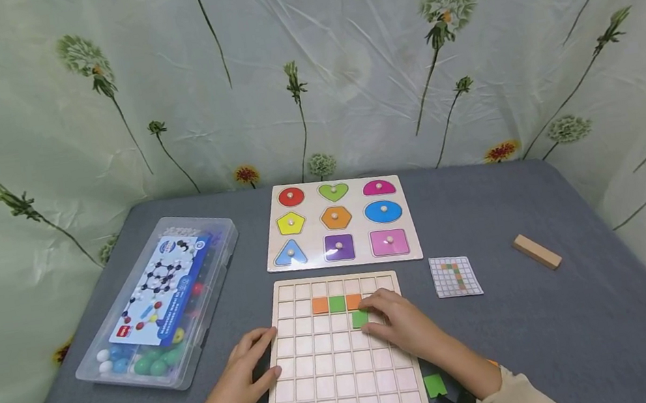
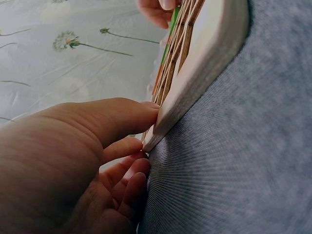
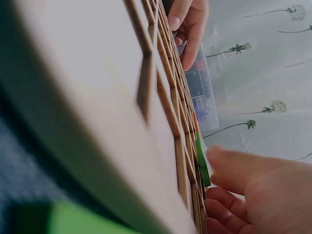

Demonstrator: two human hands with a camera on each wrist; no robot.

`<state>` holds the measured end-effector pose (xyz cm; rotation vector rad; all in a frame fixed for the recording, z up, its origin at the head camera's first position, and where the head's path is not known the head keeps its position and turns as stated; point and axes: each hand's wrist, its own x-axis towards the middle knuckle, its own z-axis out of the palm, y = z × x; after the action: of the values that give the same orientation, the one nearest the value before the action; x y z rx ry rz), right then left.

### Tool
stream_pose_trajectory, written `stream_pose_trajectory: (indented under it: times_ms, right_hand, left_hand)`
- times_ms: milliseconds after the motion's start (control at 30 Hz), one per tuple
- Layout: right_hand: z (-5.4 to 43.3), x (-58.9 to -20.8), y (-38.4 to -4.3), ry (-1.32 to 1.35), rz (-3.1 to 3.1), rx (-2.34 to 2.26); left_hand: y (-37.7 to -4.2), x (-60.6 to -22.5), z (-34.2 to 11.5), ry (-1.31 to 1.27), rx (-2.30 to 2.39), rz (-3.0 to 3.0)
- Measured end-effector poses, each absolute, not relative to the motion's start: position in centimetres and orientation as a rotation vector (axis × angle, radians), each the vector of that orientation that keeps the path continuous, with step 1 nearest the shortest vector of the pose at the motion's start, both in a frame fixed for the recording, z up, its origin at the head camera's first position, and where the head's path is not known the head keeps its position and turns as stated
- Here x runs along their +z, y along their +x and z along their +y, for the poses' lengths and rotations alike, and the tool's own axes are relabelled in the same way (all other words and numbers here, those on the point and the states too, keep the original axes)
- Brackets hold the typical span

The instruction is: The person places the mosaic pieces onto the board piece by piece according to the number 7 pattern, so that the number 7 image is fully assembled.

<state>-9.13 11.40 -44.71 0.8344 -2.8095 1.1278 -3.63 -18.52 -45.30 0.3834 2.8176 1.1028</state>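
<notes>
A wooden grid board (image 1: 324,388) lies in front of me. Orange tiles (image 1: 320,306) and a green tile (image 1: 337,304) form a row in its upper part. Below the right-hand orange tile (image 1: 354,302) is another green tile (image 1: 359,319), seen edge-on as a green tile (image 3: 202,161) in the right wrist view. My right hand (image 1: 402,322) is over the board, its thumb and fingertips beside that tile; the thumb looks slightly apart from it. My left hand (image 1: 240,373) rests its thumb and fingertips against the board's left edge.
A pattern card (image 1: 456,276) lies right of the board, with a wooden block (image 1: 537,252) farther right. Behind stands a knobbed shape puzzle (image 1: 313,261). At left is a clear plastic case (image 1: 193,337). A loose green tile (image 1: 434,385) lies by the board's lower right corner.
</notes>
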Motion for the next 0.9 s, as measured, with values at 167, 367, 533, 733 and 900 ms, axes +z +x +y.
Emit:
stream_pose_trajectory:
  times_ms: [167,367,533,733,900]
  right_hand:
    - [11.3,-44.7,-9.2,0.824,-2.803,1.132]
    - [11.1,-44.7,-9.1,0.833,-2.809,1.096]
    - [11.3,-44.3,-9.0,0.808,-2.824,1.187]
    - [12.5,-42.7,-8.2,0.826,-2.764,1.341]
    - [14.9,-41.2,-6.9,0.751,-2.796,1.295]
  left_hand:
    - [-3.6,-45.3,-18.5,0.387,1.103,2.814]
    - [-3.6,-45.3,-18.5,0.383,1.109,2.811]
    - [-3.6,-45.4,-18.5,0.392,1.104,2.816]
    - [-3.6,-45.4,-18.6,0.395,1.108,2.819]
    - [-3.6,-45.4,-18.6,0.392,1.115,2.819]
